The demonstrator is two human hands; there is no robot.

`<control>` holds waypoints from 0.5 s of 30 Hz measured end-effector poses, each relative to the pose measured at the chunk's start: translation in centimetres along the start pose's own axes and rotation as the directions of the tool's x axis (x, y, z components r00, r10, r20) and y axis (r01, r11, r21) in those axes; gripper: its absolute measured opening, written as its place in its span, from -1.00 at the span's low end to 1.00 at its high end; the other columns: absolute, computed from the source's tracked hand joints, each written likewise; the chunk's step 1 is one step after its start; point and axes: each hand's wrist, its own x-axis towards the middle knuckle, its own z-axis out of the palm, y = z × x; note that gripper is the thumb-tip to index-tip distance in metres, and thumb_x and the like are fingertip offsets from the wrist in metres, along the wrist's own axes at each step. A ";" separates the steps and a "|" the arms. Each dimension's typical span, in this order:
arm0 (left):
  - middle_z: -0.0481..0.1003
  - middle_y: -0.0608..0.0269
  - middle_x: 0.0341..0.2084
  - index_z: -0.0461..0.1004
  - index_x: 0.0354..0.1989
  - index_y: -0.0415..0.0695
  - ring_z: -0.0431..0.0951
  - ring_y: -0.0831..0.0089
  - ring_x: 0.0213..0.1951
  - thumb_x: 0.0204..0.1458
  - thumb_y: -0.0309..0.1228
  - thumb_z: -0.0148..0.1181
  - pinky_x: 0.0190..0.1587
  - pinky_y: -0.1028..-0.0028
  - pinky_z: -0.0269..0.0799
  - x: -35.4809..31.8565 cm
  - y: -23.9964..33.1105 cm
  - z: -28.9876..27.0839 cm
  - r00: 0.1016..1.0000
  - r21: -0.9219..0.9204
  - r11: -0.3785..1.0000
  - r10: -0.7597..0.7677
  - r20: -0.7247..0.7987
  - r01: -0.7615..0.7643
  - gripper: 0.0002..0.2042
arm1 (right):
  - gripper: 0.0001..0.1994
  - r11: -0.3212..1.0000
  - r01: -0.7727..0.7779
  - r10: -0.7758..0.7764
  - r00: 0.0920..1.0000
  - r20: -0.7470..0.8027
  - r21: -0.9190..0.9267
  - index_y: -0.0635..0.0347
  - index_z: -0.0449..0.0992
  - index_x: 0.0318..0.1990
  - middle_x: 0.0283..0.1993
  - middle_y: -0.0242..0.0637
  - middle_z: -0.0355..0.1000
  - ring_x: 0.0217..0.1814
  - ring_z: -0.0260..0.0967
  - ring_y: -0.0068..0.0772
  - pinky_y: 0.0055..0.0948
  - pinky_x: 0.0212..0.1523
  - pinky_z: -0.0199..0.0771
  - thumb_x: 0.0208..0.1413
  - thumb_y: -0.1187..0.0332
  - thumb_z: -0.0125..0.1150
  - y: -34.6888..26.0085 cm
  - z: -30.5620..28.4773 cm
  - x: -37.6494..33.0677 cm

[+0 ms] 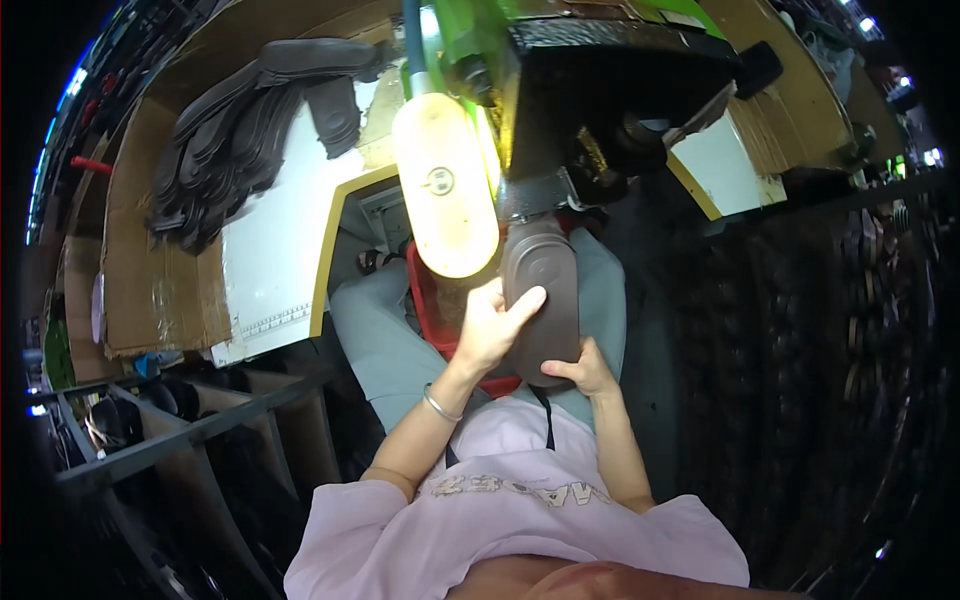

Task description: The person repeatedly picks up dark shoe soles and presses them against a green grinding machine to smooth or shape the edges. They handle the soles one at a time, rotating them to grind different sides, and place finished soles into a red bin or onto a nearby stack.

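A dark brown shoe sole [548,265], long and rounded at both ends, is held between my two hands under the black machine head [610,85]. My left hand [490,328] grips its left edge, thumb lying on the upper face. At the near end my right hand [585,370] is closed on the right corner, with its thumb on top. The far end of the sole touches or lies just below the machine's working part [538,196]; which of the two I cannot tell. Fingers beneath the sole are hidden.
A glowing oval lamp [445,190] hangs just left of the sole. Several similar soles [220,150] lie heaped on the white tabletop [265,250], bordered by cardboard [165,290]. Below sits a red bin [425,310] between my legs. Racks [200,435] stand left and right.
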 end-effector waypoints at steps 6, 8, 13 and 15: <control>0.50 0.38 -0.54 0.52 -0.38 -0.30 0.36 0.72 -0.50 0.07 -0.43 0.20 -0.47 0.60 0.30 3.1 5.4 3.3 0.996 0.477 0.877 0.078 -0.036 -0.051 -0.85 | -0.61 0.992 0.057 -0.059 0.998 0.011 0.109 0.32 0.49 -0.11 -0.16 -0.31 0.48 -0.10 0.40 -0.47 -0.52 -0.06 0.38 -0.18 0.51 0.41 -0.2 3.0 0.6; 0.52 0.37 -0.51 0.54 -0.32 -0.30 0.39 0.72 -0.48 0.07 -0.44 0.20 -0.43 0.63 0.33 3.3 5.7 2.2 0.990 0.447 0.885 0.144 -0.001 -0.128 -0.85 | -0.63 0.992 0.084 -0.086 0.996 0.023 0.094 0.34 0.51 -0.16 -0.19 -0.29 0.49 -0.12 0.42 -0.46 -0.48 -0.06 0.39 -0.20 0.51 0.42 -0.4 3.5 1.0; 0.53 0.32 -0.43 0.52 -0.21 -0.34 0.45 0.69 -0.42 0.05 -0.53 0.21 -0.34 0.65 0.39 1.5 3.2 0.5 0.976 0.367 0.914 0.210 -0.058 -0.175 -0.83 | -0.51 0.992 0.129 -0.128 0.979 -0.161 -0.006 0.41 0.46 -0.07 -0.11 -0.18 0.49 -0.08 0.43 -0.39 -0.44 -0.02 0.39 -0.27 0.52 0.43 -0.4 1.7 -2.4; 0.53 0.30 -0.39 0.50 -0.16 -0.36 0.46 0.68 -0.39 0.04 -0.56 0.20 -0.32 0.65 0.41 1.2 2.1 0.2 0.967 0.358 0.912 0.243 -0.077 -0.200 -0.80 | -0.50 0.980 0.191 -0.168 0.950 -0.264 0.063 0.41 0.46 -0.06 -0.10 -0.17 0.48 -0.06 0.43 -0.35 -0.40 0.00 0.41 -0.29 0.57 0.39 -1.8 0.1 -3.7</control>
